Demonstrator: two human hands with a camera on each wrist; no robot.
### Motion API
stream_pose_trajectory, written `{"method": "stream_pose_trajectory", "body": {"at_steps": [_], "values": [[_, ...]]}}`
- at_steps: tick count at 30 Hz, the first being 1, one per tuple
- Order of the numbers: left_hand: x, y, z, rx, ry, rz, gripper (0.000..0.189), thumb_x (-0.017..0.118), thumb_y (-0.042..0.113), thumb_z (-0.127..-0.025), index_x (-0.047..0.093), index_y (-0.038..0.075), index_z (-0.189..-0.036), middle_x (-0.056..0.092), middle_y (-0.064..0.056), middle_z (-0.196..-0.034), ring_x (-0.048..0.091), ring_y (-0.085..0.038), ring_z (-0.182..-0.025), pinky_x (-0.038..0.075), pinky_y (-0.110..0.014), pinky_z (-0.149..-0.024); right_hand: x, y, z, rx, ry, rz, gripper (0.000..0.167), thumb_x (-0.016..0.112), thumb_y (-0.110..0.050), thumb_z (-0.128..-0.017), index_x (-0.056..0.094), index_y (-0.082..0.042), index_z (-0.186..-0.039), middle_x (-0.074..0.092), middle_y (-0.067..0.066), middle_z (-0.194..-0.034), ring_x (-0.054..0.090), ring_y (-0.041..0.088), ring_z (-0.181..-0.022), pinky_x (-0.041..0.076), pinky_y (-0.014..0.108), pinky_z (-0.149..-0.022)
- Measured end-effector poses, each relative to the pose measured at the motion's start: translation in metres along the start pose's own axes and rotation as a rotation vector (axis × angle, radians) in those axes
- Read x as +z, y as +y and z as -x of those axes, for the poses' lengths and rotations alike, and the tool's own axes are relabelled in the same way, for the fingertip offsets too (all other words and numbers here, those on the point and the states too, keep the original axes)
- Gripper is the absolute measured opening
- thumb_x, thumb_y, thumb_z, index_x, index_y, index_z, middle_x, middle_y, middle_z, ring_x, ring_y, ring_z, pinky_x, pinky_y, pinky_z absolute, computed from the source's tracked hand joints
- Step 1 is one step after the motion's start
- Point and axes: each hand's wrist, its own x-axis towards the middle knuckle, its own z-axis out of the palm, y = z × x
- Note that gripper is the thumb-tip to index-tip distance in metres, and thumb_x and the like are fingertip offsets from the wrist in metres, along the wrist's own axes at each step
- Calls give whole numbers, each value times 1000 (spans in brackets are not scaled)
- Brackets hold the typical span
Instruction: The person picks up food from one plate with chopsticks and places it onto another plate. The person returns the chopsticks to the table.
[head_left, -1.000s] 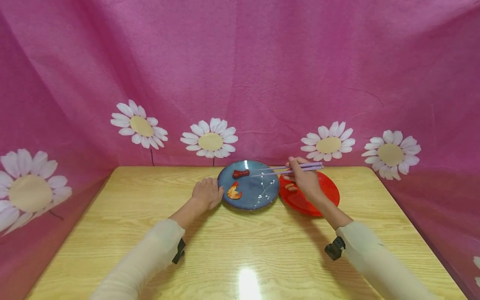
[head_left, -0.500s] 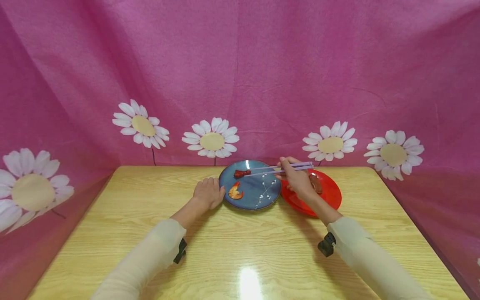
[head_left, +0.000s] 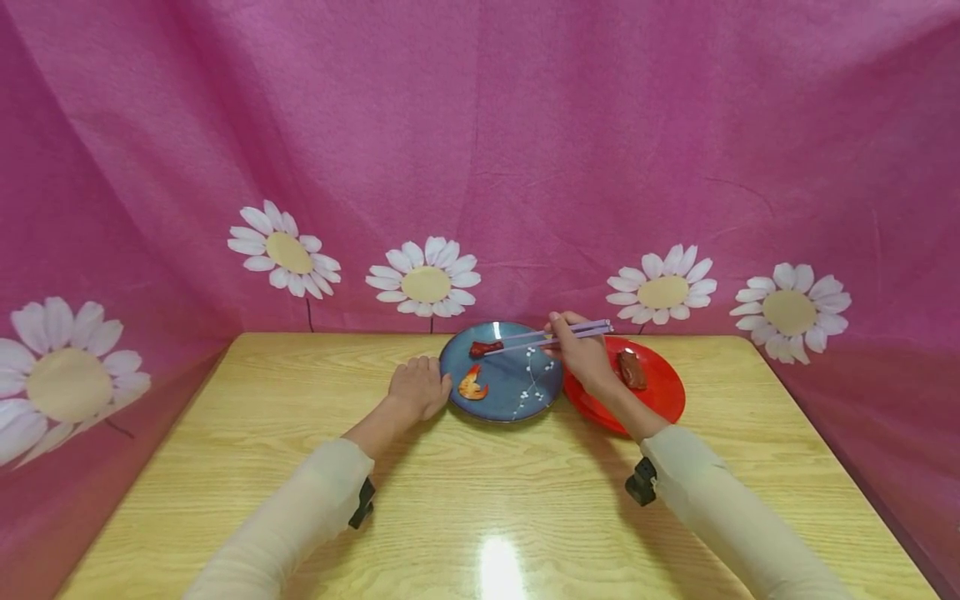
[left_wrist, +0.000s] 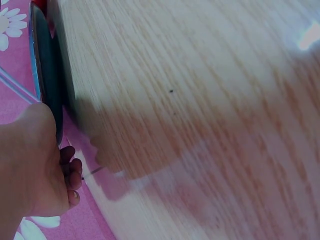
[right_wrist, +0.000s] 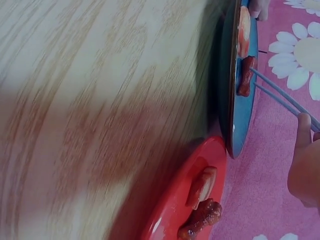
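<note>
On the blue plate (head_left: pixel 501 408) with a white blossom pattern lie a dark red, bone-shaped meat piece (head_left: pixel 484 349) and an orange shrimp (head_left: pixel 472 385). My right hand (head_left: pixel 585 358) holds a pair of lilac chopsticks (head_left: pixel 555 337) above the plates. In the right wrist view, the slightly spread chopstick tips meet one side of the meat piece (right_wrist: pixel 246 75). At the plate's left rim is my left hand (head_left: pixel 417 387), thumb on the rim and the other fingers curled beside it; the left wrist view shows these curled fingers (left_wrist: pixel 73 172) by the plate edge.
Touching the blue plate on its right, a red plate (head_left: pixel 663 400) bears a glossy brown meat piece (head_left: pixel 632 369) and a pale slice (right_wrist: pixel 204 187), seen in the right wrist view. The wooden table (head_left: pixel 480 492) ends at a pink flowered cloth (head_left: pixel 525 167) behind.
My right hand has moved left with the chopsticks, bringing their tips to the dark red meat piece and uncovering the brown piece on the red plate. The left hand stays at the rim.
</note>
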Motion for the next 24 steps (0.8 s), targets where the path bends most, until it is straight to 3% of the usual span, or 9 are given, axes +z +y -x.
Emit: {"method": "stream_pose_trajectory", "body": {"at_steps": [3,12,19,24], "values": [[1,0,0,-2,-7,-6,46,31,34,-107,53,-4,-120,54,-14,-107,53,-32,-111,44,-46,-92,3,1,-1,-19,20,29,38,56,-20,-104,59,18,-97,67,3,-72,69,11,-66,58,33,-65],[4,-2,-2,-3,-3,-16,44,31,34,-107,53,-3,-115,53,-13,-102,54,-31,-107,44,-45,-90,9,3,-4,-26,31,64,34,53,-16,-104,59,17,-97,64,34,-86,68,13,-62,57,30,-59],[4,-2,-2,-3,11,-8,45,33,34,-107,54,-4,-114,54,-14,-101,54,-32,-107,45,-46,-90,13,5,-4,-8,55,117,37,53,-22,-105,61,13,-94,67,23,-79,71,21,-66,58,37,-62],[3,-2,-2,-2,12,-15,45,33,35,-107,55,-4,-114,54,-14,-101,54,-32,-107,45,-46,-90,14,9,-2,8,97,109,41,51,-26,-105,61,11,-91,67,14,-72,71,19,-64,57,29,-56]]}}
